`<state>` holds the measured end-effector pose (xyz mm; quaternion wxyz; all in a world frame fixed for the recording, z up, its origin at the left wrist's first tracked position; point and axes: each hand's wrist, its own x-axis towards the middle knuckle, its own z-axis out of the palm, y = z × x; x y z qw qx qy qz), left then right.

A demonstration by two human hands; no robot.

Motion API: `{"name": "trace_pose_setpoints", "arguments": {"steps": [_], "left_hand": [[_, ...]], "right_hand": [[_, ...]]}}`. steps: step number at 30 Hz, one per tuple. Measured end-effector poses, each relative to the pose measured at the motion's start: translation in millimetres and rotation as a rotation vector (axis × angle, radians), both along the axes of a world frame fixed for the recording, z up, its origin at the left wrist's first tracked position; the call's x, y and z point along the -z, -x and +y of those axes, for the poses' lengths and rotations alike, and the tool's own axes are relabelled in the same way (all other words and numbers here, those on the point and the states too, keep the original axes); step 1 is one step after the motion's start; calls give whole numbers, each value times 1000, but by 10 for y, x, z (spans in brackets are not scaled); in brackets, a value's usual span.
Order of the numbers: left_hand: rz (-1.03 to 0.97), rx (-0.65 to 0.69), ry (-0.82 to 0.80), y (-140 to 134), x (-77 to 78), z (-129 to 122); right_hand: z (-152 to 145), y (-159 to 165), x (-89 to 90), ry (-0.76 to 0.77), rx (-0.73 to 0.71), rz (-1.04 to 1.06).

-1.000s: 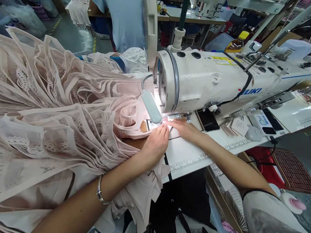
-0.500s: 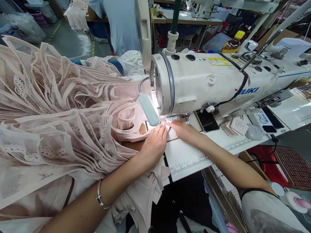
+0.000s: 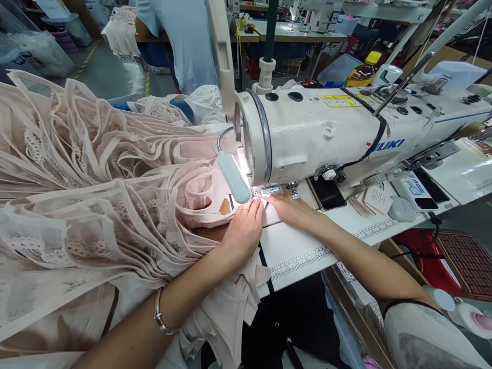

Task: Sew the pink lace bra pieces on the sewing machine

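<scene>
left hand [image 3: 246, 225] and right hand [image 3: 289, 207] meet under the lamp [image 3: 233, 178]

the pink fabric [image 3: 207, 218] lies on the worktop [image 3: 292, 241], running from left of the lamp to the fingertips at the working end of the sewing machine [image 3: 303, 136]. the left hand rests there palm down, fingers together and only slightly bent; the right comes in from the other side, its fingertips tucked beneath the machine's head. both touch the cloth, but glare hides whether either pinches it or merely presses it flat. coming from two sides probably lets them steady a small spot without crossing.

the lamp is bent down close, presumably so its beam falls just where the fingers are. the heap of garments [image 3: 92, 205] spreads over the left side and along the left forearm, likely to be within easy reach. the dark phone [image 3: 327, 193] and paper tags [image 3: 378, 200] sit to the right, beside the machine and apart from the cloth, which seems to leave the right forearm its own lane over the printed ruler [image 3: 302, 260].
</scene>
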<state>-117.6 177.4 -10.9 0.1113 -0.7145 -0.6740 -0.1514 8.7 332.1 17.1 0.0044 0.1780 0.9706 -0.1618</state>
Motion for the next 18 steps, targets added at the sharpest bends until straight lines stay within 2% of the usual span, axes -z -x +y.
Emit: {"name": "trace_pose_setpoints", "arguments": {"steps": [9,13,15,18], "left_hand": [[65,-39,-24,-30,17,-13],[172,-27,-39,-21,-106,-54],[207,8,5,63,-195,-65],[160,38,79,269,-281,-77]], "right_hand": [[-41,39,-65,-18,-8,-12],[-117,81,-142,-65,29,-26],[-144,71,-144,-121,45,-18],[-158,9,-91,-115,0,31]]}}
